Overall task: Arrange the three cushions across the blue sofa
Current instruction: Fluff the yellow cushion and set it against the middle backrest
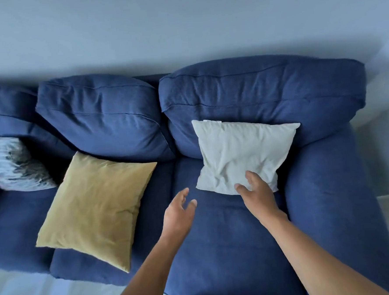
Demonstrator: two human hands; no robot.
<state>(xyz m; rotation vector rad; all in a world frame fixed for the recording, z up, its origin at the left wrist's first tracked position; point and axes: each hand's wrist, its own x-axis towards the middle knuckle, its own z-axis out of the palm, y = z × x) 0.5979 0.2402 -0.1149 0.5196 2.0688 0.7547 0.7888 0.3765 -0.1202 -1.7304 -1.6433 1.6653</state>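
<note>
Now | white cushion (246, 153): crumpled, upright | mustard cushion (97, 210): flat

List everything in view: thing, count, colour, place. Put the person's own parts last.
Fabric sofa: one, blue, fills the view, against the wall.
Plump back cushions: three showing, blue, along the sofa's back.
Square white cushion: one, white, propped against the right back cushion.
Square mustard-yellow cushion: one, yellow, flat on the middle seat.
Grey-and-white streaked cushion: one, left edge.
Wall: pale grey, behind.
Left hand: open, above the seat.
Right hand: open, at the white cushion's lower edge.
</note>
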